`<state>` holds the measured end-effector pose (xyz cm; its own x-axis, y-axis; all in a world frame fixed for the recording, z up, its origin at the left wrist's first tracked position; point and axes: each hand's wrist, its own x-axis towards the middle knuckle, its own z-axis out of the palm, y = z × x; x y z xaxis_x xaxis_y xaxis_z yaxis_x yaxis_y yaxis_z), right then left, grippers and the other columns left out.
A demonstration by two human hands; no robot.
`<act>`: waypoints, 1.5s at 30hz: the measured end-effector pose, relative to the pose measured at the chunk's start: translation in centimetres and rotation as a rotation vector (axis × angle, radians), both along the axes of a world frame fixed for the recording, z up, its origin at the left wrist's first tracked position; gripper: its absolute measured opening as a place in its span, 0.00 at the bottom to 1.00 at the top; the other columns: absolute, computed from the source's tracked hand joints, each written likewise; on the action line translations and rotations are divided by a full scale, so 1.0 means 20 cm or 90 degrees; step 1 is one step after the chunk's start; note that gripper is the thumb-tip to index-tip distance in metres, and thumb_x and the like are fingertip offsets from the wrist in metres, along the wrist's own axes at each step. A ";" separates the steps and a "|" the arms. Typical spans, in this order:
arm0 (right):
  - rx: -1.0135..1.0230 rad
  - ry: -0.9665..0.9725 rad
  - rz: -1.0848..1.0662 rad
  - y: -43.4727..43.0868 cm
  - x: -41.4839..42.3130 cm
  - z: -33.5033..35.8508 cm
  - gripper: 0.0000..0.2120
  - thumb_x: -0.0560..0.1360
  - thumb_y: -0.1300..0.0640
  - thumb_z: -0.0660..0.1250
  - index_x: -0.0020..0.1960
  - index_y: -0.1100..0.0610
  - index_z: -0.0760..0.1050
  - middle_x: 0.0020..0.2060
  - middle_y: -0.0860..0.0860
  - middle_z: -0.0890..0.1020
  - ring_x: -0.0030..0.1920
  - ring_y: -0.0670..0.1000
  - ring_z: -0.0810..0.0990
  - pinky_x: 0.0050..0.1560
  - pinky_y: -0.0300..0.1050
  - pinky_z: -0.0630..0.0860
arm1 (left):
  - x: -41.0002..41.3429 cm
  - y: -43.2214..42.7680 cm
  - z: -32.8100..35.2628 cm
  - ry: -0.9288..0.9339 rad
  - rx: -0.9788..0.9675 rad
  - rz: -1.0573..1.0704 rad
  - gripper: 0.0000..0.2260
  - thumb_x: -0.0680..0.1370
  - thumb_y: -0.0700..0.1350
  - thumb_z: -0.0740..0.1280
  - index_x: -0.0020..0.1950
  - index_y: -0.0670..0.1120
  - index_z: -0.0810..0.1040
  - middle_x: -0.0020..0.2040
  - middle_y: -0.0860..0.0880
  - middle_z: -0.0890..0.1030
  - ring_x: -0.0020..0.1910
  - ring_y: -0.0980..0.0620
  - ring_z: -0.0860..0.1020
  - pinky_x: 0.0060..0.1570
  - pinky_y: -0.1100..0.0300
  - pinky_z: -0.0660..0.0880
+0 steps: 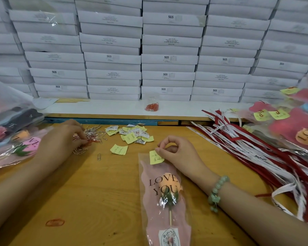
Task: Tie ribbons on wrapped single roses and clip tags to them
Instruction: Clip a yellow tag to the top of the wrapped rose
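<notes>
- Wrapped rose [164, 196] lies flat on the table [89, 201], center front, bloom end pointing away, stick toward the person; no ribbon on it yet, no clip visible at the top edge.
- Yellow tag [155, 157] sits at the wrapper's top edge, pinned there by the right hand [176, 153]: thumb & forefinger pinch tag + plastic together, other fingers curled, wrist resting on the table.
- Left hand [60, 139] reaches to the paper clip pile [89, 137] at left, fingertips down in the clips, closing on them; can't tell if one is actually gripped.
- Judging by this: tag step under way for this rose, clip not on, ribbon left to do.
- Spare tags [132, 134] heaped mid-table, one loose clip [98, 156] near front of the pile.
- Ribbons [256, 148] piled at right, red & white, untouched.
- Rose stacks at left [12, 139] & right [295, 125]; right ones carry yellow tags, prob. finished.
</notes>
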<state>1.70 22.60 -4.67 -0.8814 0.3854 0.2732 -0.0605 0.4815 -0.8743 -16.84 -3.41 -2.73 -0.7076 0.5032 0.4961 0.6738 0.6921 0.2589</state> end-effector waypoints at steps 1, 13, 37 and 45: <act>0.002 0.000 0.001 0.00 0.00 0.00 0.07 0.73 0.56 0.74 0.42 0.59 0.77 0.45 0.47 0.83 0.40 0.47 0.84 0.40 0.39 0.78 | 0.00 0.01 0.00 -0.014 0.021 0.000 0.09 0.68 0.39 0.77 0.34 0.50 0.80 0.52 0.51 0.80 0.49 0.48 0.77 0.46 0.51 0.73; 0.015 -0.009 0.000 0.00 0.00 0.01 0.07 0.73 0.56 0.73 0.42 0.58 0.78 0.46 0.47 0.84 0.40 0.47 0.84 0.43 0.41 0.80 | -0.03 0.00 -0.03 0.095 -0.134 -0.015 0.06 0.71 0.35 0.74 0.45 0.45 0.85 0.51 0.46 0.82 0.51 0.42 0.77 0.50 0.45 0.75; 0.016 -0.006 0.004 -0.01 0.00 0.00 0.07 0.73 0.56 0.73 0.40 0.56 0.77 0.45 0.47 0.84 0.40 0.46 0.84 0.42 0.38 0.79 | 0.00 0.02 0.00 -0.065 0.170 -0.002 0.04 0.72 0.41 0.74 0.39 0.49 0.82 0.47 0.51 0.84 0.49 0.49 0.79 0.53 0.48 0.73; -0.058 0.023 0.027 0.00 0.00 0.01 0.06 0.73 0.60 0.74 0.43 0.56 0.77 0.43 0.53 0.84 0.38 0.44 0.83 0.40 0.36 0.78 | 0.05 0.07 0.05 -0.264 0.512 -0.110 0.03 0.75 0.37 0.70 0.46 0.45 0.81 0.39 0.47 0.86 0.38 0.53 0.85 0.38 0.67 0.79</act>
<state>1.78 22.63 -4.52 -0.8878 0.3720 0.2709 -0.1116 0.3971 -0.9110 -15.82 -1.98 -1.68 -0.8541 0.2311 0.4659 0.4968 0.0975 0.8624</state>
